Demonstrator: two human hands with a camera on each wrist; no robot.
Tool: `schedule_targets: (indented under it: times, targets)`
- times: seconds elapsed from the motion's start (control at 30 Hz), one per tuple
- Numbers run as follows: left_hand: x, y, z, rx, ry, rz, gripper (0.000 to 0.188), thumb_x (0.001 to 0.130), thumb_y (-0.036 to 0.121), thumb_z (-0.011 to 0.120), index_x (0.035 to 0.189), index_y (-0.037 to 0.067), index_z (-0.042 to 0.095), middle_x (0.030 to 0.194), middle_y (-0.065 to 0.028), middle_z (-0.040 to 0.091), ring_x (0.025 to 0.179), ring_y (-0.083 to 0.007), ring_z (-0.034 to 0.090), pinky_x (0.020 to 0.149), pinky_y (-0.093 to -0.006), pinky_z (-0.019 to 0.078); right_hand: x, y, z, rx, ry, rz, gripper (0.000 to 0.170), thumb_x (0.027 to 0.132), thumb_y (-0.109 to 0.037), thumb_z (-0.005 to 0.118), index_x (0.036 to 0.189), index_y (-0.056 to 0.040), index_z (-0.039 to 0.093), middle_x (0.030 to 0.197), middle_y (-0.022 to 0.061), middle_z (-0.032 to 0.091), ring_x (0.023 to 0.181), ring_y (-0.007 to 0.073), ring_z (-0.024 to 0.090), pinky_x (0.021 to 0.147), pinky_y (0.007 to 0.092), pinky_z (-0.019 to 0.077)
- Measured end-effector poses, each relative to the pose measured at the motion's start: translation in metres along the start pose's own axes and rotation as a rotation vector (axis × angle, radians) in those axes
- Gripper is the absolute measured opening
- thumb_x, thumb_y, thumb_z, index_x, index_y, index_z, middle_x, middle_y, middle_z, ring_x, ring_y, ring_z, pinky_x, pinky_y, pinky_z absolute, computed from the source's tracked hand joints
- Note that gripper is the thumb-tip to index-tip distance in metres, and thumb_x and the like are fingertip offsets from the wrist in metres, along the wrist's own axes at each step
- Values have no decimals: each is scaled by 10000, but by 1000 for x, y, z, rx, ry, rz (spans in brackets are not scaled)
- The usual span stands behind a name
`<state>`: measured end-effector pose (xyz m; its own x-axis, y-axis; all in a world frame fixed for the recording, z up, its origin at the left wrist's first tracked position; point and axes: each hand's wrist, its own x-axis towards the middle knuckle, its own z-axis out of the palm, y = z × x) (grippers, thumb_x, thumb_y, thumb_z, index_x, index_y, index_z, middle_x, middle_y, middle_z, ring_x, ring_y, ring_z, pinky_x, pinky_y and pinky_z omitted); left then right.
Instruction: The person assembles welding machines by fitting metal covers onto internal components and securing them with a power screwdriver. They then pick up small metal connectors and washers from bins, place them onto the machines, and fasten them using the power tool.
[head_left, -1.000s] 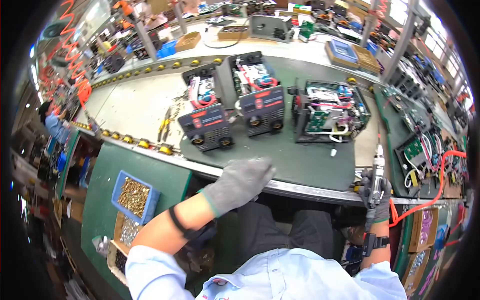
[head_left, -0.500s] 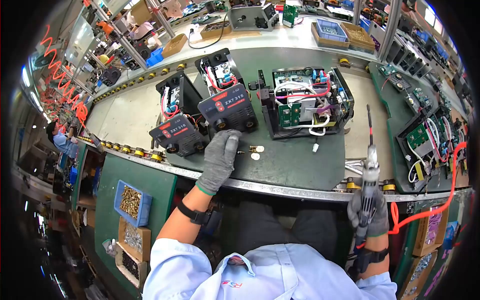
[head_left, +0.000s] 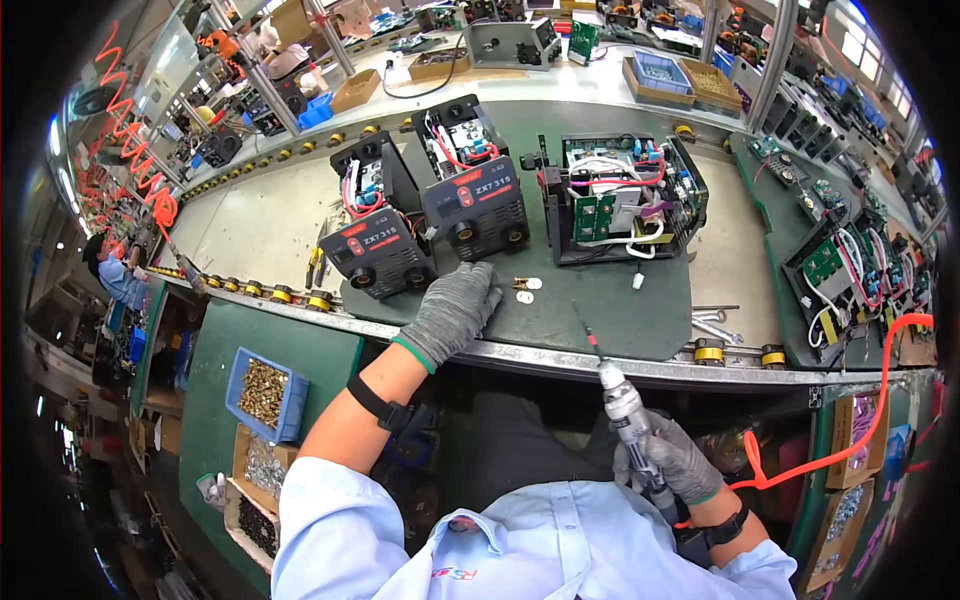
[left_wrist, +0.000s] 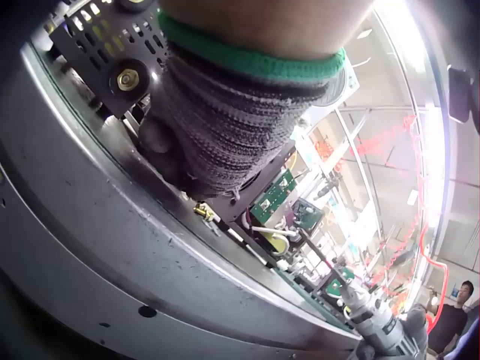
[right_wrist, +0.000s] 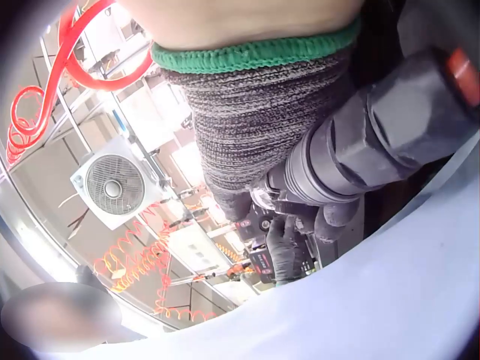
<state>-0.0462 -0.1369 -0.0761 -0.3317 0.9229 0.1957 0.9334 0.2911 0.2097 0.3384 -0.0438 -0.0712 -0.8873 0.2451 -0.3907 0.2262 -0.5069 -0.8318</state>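
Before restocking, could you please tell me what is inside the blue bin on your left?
The blue bin holds small brass-coloured metal parts; whatever lies under the top ones is covered.

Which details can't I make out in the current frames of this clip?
- Left hand: whether its fingertips hold anything; the glove covers them in the head and left wrist views.
- Driver: its trigger; the right hand hides it, head view.
- Small parts: exact shapes; too small, head view.

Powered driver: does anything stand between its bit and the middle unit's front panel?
In the head view, brass and white parts lie on the mat between bit and panel, with the left hand just below the panel.
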Motion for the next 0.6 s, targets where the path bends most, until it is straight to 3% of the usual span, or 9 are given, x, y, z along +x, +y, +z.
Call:
schedule_targets:
  times: [0.03, 0.07, 0.13, 0.17, 0.23, 0.37, 0.53, 0.6]
  targets:
    - [-5, -7, 7, -39, 143, 59, 247, 976, 216, 672, 1144, 36, 656, 940, -130, 677, 791, -309, 666, 716, -406, 563, 4, 1, 4, -25, -15, 3, 831, 796, -661, 774, 1289, -28, 558, 882, 102, 700, 734, 165, 712, 593, 256, 569]
    - [-8, -4, 2, -38, 146, 60, 247, 976, 216, 672, 1144, 36, 656, 940, -130, 677, 791, -309, 666, 716, -406, 563, 7, 0, 8, -27, -14, 1, 831, 796, -661, 774, 1289, -28, 558, 882, 102, 700, 734, 165, 712, 593, 256, 569]
    - [-15, 9, -12, -1122, -62, -438, 231, 1023, 262, 651, 1114, 49, 649, 874, -63, 653, 664, -163, 610, 556, -292, 517, 14, -2, 13, -69, -65, 55, 834, 796, -649, 782, 1296, -24, 549, 913, 92, 694, 784, 166, 716, 614, 277, 579]
    - [-19, 15, -14, -1123, -62, -438, 231, 1023, 262, 651, 1114, 49, 649, 874, -63, 653, 664, -163, 610, 556, -292, 517, 17, -1, 15, -69, -88, 61, 822, 808, -614, 787, 1321, -25, 533, 917, 92, 691, 791, 168, 717, 613, 277, 580]
    - [-25, 29, -13, -1773, -39, -565, 231, 1037, 295, 656, 1078, 68, 636, 836, -18, 613, 612, -59, 526, 460, -193, 422, 21, -4, 22, -62, -108, 63, 810, 815, -594, 787, 1332, -28, 525, 924, 93, 691, 793, 167, 716, 610, 275, 579]
    - [-31, 42, -3, -2037, -52, -660, 231, 1036, 308, 659, 995, 90, 597, 801, -24, 588, 553, -72, 498, 399, -195, 378, 27, -5, 28, -22, -148, 67, 773, 834, -534, 788, 1355, -35, 512, 942, 98, 689, 792, 164, 714, 599, 267, 573]
    - [-32, 55, -8, -1978, -29, -582, 247, 1040, 321, 651, 999, 83, 597, 782, -13, 576, 527, -69, 477, 411, -202, 364, 29, -5, 25, -40, -147, 84, 787, 838, -549, 773, 1359, -25, 500, 928, 101, 688, 788, 161, 710, 584, 263, 568]
    - [-31, 57, -10, -1916, -12, -564, 253, 1040, 322, 650, 997, 79, 596, 776, -9, 571, 522, -66, 474, 419, -203, 357, 28, -7, 21, 37, -228, 36, 808, 855, -592, 754, 1344, 8, 522, 885, 121, 691, 758, 191, 715, 569, 262, 565]
